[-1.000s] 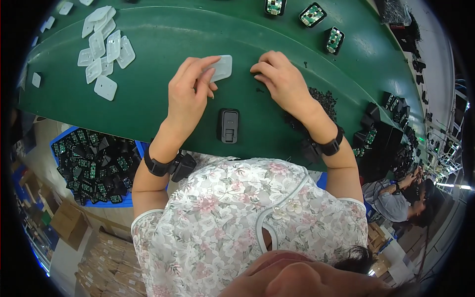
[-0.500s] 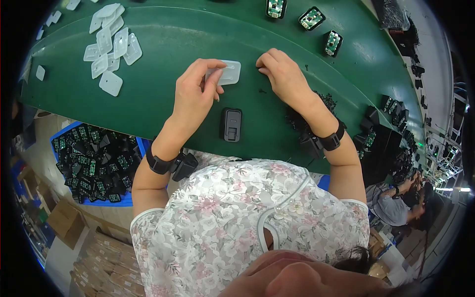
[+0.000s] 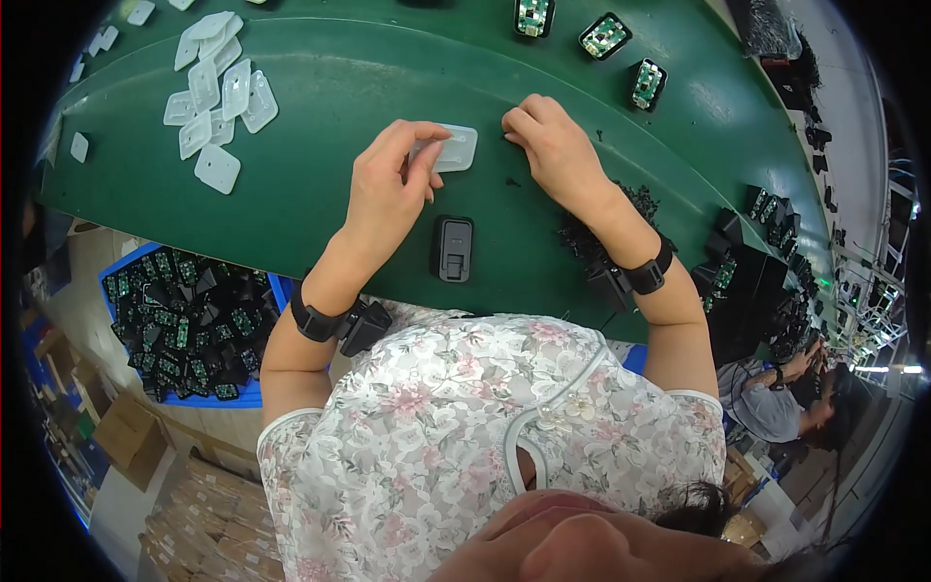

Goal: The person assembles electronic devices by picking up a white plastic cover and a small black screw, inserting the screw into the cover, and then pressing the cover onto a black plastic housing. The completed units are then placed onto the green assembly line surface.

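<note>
Between thumb and fingers my left hand pinches the near-left part of a translucent white plastic cover, whose right half shows. To its right, my right hand has its fingertips pressed together over the green surface; whatever they hold, if anything, is too small or hidden to make out. A black rectangular plastic housing lies nearer to me, below and between both hands. Small dark pieces, perhaps screws, lie near my right hand, and a heap of tiny black parts sits partly behind my right forearm.
A loose pile of white covers lies at the far left. Black housings with green circuit boards stand at the far right. A blue bin full of boards is at lower left. More black housings stand at right, near another person.
The white cover and my left hand have shifted slightly toward me and to the right. My right hand stays nearly still. The far housings with boards have slid slightly left.
</note>
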`<move>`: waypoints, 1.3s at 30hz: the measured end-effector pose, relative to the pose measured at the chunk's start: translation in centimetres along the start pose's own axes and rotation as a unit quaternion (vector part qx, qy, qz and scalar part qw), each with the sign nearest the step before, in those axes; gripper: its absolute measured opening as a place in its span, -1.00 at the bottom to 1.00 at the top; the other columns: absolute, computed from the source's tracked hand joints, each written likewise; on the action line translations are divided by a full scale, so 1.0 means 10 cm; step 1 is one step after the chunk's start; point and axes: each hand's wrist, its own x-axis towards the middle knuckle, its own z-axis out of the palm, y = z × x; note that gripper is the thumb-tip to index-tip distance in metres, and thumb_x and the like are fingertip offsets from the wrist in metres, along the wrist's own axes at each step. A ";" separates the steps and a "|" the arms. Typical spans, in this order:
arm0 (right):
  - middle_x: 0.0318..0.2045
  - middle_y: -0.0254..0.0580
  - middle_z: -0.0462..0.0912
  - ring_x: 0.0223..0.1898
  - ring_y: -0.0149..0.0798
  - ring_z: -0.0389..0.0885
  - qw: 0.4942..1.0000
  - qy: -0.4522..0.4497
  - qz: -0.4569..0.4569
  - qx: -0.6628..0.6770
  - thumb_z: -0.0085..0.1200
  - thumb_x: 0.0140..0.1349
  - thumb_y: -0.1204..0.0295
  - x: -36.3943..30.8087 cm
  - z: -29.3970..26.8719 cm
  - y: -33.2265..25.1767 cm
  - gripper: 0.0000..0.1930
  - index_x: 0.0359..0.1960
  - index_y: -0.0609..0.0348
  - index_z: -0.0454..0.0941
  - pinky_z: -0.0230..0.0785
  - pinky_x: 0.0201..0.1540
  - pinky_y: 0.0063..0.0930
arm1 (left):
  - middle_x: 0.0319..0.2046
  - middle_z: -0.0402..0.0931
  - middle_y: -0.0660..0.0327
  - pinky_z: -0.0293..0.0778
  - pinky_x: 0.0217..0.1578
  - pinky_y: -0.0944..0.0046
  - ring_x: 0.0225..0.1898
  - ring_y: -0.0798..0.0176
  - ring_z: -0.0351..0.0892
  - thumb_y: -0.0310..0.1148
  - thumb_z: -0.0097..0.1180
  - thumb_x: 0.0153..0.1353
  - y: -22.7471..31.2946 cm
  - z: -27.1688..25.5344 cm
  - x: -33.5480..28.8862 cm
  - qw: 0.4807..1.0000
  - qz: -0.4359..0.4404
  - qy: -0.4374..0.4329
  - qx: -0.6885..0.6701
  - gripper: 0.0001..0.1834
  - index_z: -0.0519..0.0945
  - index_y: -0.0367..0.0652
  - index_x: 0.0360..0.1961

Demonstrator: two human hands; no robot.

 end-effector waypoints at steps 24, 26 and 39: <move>-0.37 -0.31 0.58 -0.38 -0.41 0.55 0.945 0.047 0.144 0.290 0.15 0.17 0.53 0.04 -0.23 -0.50 -0.87 -0.24 0.21 0.55 0.41 -0.37 -0.56 | -0.44 0.41 0.23 0.46 -0.53 0.27 -0.47 0.19 0.53 -0.49 0.22 0.03 0.13 0.07 0.08 0.916 0.252 0.009 0.313 -0.85 0.53 -0.19 -0.34; -0.40 -0.26 0.55 -0.44 -0.36 0.54 0.991 0.010 0.062 0.120 0.17 0.11 0.56 0.04 -0.27 -0.50 -0.87 -0.28 0.21 0.56 0.39 -0.45 -0.53 | -0.44 0.40 0.23 0.46 -0.52 0.27 -0.46 0.19 0.53 -0.49 0.22 0.03 0.13 0.07 0.05 0.919 0.252 0.008 0.304 -0.84 0.53 -0.19 -0.33; -0.46 -0.25 0.48 -0.52 -0.26 0.48 0.997 0.035 -0.052 -0.050 0.20 0.04 0.52 0.01 -0.39 -0.63 -0.87 -0.39 0.18 0.51 0.33 -0.48 -0.46 | -0.40 0.42 0.19 0.49 -0.47 0.28 -0.44 0.18 0.55 -0.58 0.14 0.04 0.13 0.05 0.00 0.918 0.254 -0.031 0.301 -0.78 0.53 -0.23 -0.23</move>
